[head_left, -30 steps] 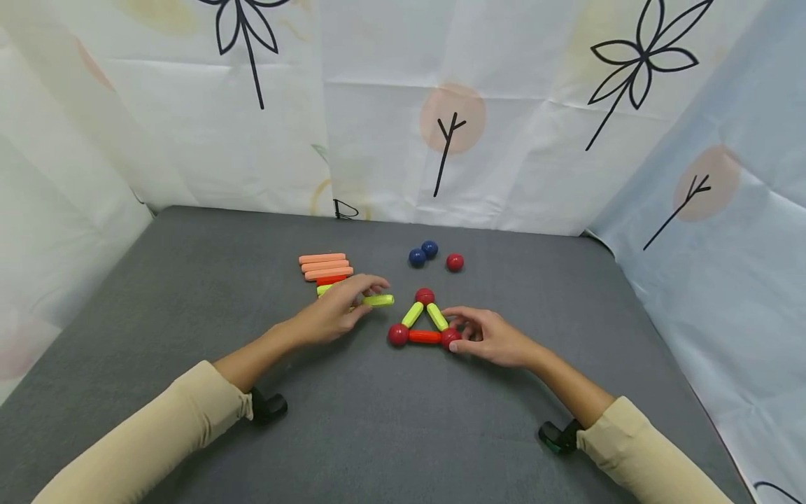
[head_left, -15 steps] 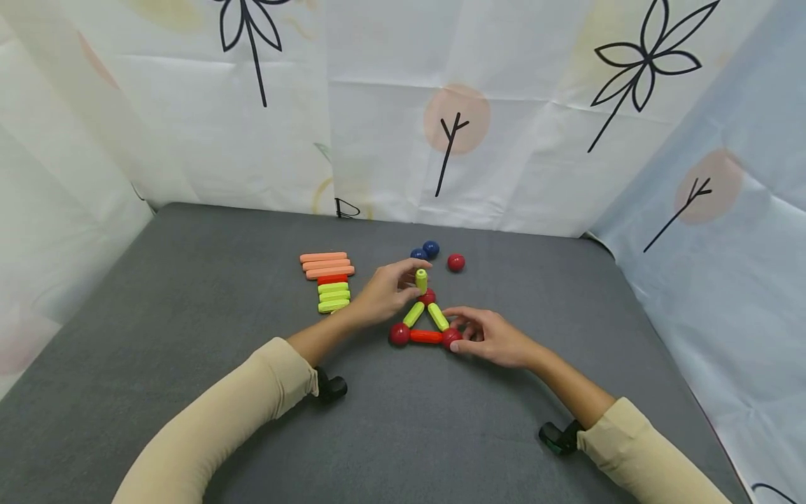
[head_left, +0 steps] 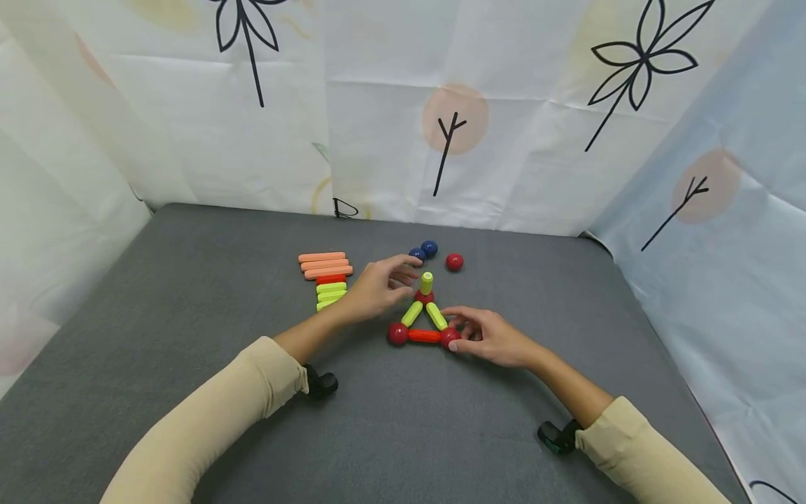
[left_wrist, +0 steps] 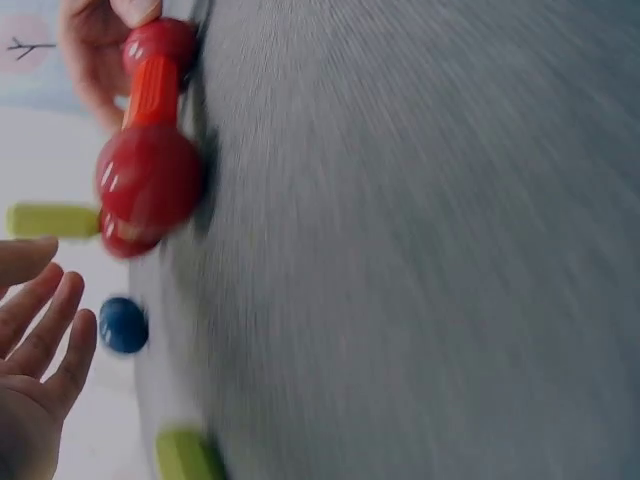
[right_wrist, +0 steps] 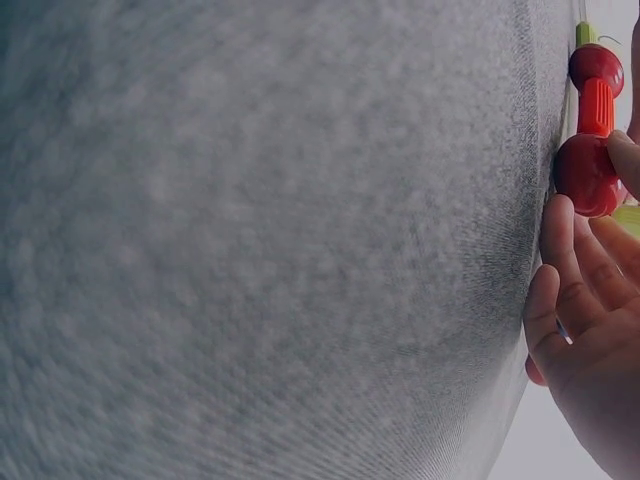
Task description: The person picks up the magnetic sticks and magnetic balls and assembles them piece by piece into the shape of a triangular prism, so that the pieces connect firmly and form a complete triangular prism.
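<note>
A flat triangle lies mid-table: red balls at its corners, two yellow-green rods (head_left: 412, 314) and a red rod (head_left: 425, 337) as sides. From its far red ball (head_left: 425, 299) another yellow-green rod (head_left: 427, 283) stands upright. My left hand (head_left: 385, 285) is just left of that upright rod, fingers spread and holding nothing; a gap shows between them in the left wrist view. With thumb and fingers my right hand (head_left: 491, 337) holds the near right red ball (head_left: 450, 338). The near left red ball (head_left: 398, 334) is untouched.
Left of my left hand lie three orange rods (head_left: 324, 265), a short red rod (head_left: 331, 278) and several yellow-green rods (head_left: 331, 288), partly behind the forearm. Behind the triangle sit two blue balls (head_left: 429, 248) and a loose red ball (head_left: 455, 262). Patterned cloth (head_left: 378, 140) rises at the table's far edge.
My left hand carried a yellow-green rod rightward, stood it on the triangle's far ball, then let go and drew slightly left. My right hand has stayed at its ball.
</note>
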The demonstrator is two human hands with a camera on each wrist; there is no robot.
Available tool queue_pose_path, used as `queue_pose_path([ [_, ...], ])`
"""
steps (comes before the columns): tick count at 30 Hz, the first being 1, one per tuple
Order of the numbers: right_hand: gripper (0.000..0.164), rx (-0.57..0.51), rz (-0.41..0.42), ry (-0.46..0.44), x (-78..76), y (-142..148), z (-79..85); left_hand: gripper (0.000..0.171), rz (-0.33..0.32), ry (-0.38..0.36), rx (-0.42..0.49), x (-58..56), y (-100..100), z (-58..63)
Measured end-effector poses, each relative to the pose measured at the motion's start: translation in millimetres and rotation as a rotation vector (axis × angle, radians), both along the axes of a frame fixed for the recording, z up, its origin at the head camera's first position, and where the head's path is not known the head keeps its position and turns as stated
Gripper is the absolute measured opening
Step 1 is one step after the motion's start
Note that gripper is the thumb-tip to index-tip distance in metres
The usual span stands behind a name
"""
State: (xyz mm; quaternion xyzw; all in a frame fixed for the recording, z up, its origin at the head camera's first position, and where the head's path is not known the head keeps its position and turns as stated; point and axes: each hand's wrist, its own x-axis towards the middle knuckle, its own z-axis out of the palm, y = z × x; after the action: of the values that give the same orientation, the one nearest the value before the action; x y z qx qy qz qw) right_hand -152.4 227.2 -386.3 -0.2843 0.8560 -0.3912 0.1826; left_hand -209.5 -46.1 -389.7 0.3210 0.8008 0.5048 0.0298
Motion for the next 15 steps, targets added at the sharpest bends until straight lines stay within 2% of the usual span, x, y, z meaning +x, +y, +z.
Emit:
queue_pose_path([
  [7, 0.056, 0.006, -0.006, -0.004, -0.8, -0.1, -0.1, 0.044, 0.042, 0.107, -0.143, 11.7, -57.7, 3.0],
  [12, 0.056, 0.013, -0.009, -0.002, -1.1, -0.8, -0.2, 0.041, 0.061, 0.087, -0.184, 24.6, -93.9, -2.3],
  [15, 0.056, 0.015, -0.007, -0.001, -1.4, -0.4, -1.0, 0.041, 0.082, 0.077, -0.195, 30.7, -108.0, -5.6],
])
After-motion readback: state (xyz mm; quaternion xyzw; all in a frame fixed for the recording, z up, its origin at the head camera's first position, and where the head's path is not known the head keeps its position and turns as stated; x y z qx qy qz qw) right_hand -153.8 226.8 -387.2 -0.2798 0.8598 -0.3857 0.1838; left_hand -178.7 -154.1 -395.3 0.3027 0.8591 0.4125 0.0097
